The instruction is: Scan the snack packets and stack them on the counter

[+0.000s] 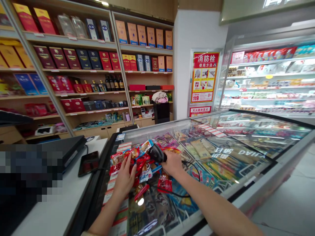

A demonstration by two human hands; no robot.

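At the frame's centre, the right hand (173, 163) grips a black scanner (157, 153) among snack packets (145, 173) heaped on the glass-topped freezer (264, 188); the left hand (125, 177) rests on them, fingers spread. Scanning seems in hand; the next move likely calls for squaring one packet to the scanner.

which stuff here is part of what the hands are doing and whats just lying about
Looks part of the work:
- black scanner, gripped in the right hand
- snack packets, touched by the left hand
- freezer, its glass top under the packets

Looks just lying about:
- phone on the white counter
- wine bottles
- red poster
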